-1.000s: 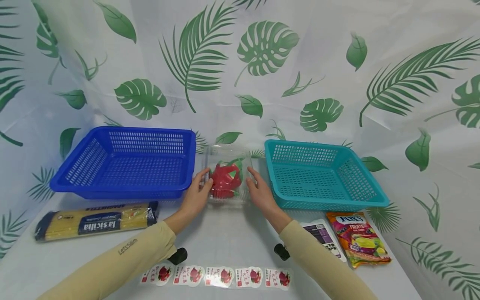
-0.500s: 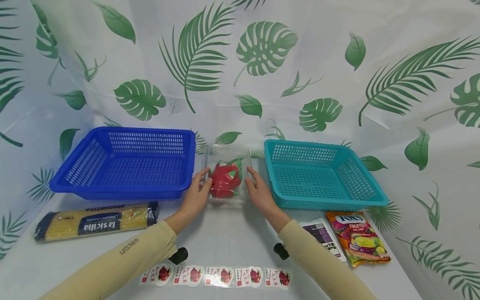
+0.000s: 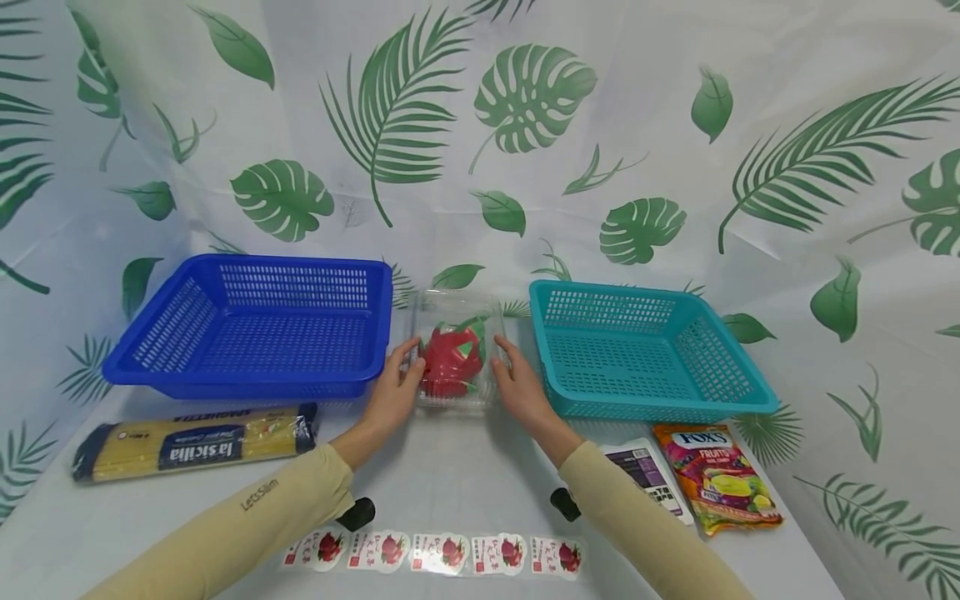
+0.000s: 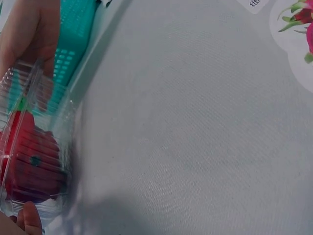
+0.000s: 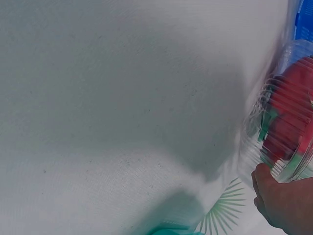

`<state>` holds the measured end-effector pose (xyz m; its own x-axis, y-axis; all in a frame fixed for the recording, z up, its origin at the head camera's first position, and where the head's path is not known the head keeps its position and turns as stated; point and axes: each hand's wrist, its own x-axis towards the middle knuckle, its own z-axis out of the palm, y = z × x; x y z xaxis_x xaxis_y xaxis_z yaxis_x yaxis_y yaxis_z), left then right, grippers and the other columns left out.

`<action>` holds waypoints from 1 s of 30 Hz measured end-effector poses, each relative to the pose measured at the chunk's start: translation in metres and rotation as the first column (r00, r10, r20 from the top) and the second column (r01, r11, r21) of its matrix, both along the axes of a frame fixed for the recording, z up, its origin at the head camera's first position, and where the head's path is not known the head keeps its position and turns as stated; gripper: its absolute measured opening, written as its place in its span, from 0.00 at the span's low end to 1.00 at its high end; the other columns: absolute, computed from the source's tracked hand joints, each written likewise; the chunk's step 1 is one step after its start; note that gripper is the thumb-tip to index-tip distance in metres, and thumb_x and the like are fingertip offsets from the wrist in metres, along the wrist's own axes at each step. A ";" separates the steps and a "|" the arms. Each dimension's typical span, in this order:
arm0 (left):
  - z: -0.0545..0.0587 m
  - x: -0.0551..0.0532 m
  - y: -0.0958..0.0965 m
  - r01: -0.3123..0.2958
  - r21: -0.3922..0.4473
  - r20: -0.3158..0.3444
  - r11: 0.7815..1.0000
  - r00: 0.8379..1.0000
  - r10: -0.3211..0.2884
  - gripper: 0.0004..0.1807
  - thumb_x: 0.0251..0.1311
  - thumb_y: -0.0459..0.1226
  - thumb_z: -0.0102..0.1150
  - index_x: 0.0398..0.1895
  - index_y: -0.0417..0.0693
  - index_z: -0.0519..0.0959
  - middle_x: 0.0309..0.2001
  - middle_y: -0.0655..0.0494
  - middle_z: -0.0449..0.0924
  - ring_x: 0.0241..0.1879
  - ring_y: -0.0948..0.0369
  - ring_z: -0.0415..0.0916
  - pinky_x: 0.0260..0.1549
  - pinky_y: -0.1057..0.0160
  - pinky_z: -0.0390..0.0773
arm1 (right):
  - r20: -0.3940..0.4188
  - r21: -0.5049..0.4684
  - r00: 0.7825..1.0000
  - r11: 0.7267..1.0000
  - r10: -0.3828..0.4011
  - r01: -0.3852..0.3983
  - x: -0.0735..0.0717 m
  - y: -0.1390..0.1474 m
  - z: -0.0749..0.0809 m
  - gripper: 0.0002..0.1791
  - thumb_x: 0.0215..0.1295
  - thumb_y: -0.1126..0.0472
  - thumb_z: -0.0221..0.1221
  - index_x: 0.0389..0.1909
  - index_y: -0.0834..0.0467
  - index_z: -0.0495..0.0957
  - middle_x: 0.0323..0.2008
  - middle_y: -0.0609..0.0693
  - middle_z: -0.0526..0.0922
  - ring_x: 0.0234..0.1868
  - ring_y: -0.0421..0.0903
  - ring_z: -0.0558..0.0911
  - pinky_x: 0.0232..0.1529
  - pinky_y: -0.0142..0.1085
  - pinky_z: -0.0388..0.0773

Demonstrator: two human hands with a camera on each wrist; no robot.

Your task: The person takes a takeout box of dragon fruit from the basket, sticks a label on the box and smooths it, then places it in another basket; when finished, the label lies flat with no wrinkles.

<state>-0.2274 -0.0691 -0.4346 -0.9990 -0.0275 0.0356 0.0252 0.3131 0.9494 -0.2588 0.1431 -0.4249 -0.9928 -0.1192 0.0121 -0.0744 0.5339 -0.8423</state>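
Together, left hand and right hand flank a clear container of red fruit near the far edge of the table, grip wide, apparently steadying it, the next move likely calling for even pressure.

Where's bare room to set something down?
Table between the sleeves is bare, from the clear box to the sticker row. The blue basket and teal basket are bare inside too. It's crowded beside the box, where the left hand and right hand are, and in front of the baskets: spaghetti pack, candy bag, white packet.
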 end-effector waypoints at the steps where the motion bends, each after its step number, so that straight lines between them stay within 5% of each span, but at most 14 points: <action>1: 0.000 0.000 0.000 0.000 0.000 0.001 1.000 1.000 0.000 0.26 0.76 0.46 0.41 0.74 0.56 0.59 0.68 0.41 0.62 0.59 0.45 0.69 0.55 0.44 0.70 | -0.003 0.003 1.000 1.000 0.000 0.000 0.000 0.000 0.000 0.27 0.78 0.53 0.43 0.75 0.51 0.56 0.74 0.52 0.58 0.74 0.51 0.57 0.68 0.52 0.59; 23: 0.001 0.004 -0.004 -0.004 -0.004 -0.001 1.000 1.000 0.004 0.26 0.75 0.48 0.43 0.74 0.59 0.61 0.67 0.41 0.64 0.57 0.46 0.70 0.53 0.45 0.71 | 0.031 0.004 0.999 0.999 0.035 -0.035 0.005 0.006 0.004 0.29 0.78 0.50 0.43 0.76 0.48 0.53 0.75 0.52 0.56 0.74 0.52 0.56 0.68 0.53 0.58; 30: -0.004 0.018 -0.011 0.022 0.013 -0.037 1.000 0.999 -0.021 0.25 0.75 0.42 0.44 0.74 0.56 0.61 0.65 0.39 0.66 0.57 0.45 0.70 0.55 0.44 0.70 | 0.007 -0.003 0.999 0.999 0.054 -0.054 0.016 0.016 0.007 0.30 0.78 0.48 0.43 0.77 0.47 0.53 0.75 0.53 0.56 0.71 0.55 0.62 0.65 0.54 0.64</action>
<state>-0.2090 -0.0797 -0.4388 -0.9974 -0.0067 0.0719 0.0666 0.2994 0.9518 -0.2430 0.1590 -0.4175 -0.9850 -0.1725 0.0060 -0.0974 0.5270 -0.8442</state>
